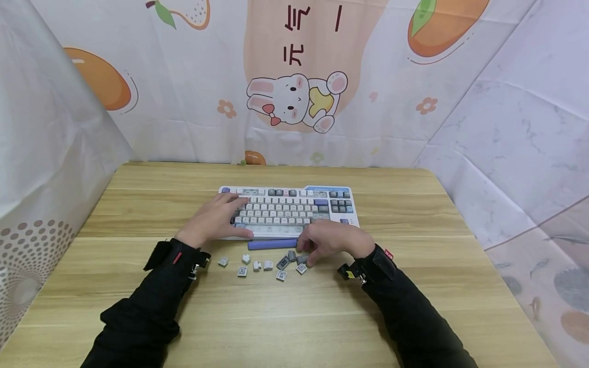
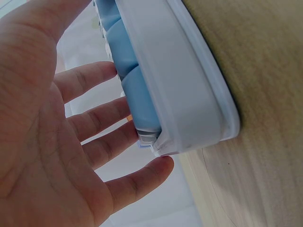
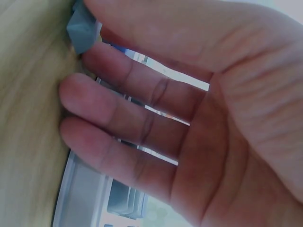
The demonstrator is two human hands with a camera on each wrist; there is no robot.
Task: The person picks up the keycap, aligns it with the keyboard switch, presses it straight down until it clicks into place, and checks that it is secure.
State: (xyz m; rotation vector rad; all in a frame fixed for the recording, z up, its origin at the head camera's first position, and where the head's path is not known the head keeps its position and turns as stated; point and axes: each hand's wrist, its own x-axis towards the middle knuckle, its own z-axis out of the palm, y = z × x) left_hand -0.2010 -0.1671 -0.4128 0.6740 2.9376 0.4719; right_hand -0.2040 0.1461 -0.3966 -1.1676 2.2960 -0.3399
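A white keyboard [image 1: 276, 208] with white, grey and purple keycaps lies on the table. My left hand [image 1: 216, 214] rests at its left end with fingers spread; in the left wrist view, fingertips touch the edge beside blue keycaps [image 2: 142, 101]. My right hand [image 1: 329, 237] is low at the keyboard's front edge. Between its thumb and index fingertips is a grey keycap [image 3: 83, 30], pinched close to the tabletop; the thumb tip is partly hidden. A long purple spacebar keycap [image 1: 271, 244] lies in front of the keyboard, left of this hand.
Several loose keycaps are scattered on the wooden table [image 1: 285, 322] nearer me, among them a white one [image 1: 242, 272], a dark grey one [image 1: 282, 263] and another at the left [image 1: 223, 261]. A printed cloth [image 1: 184, 102] hangs behind the table.
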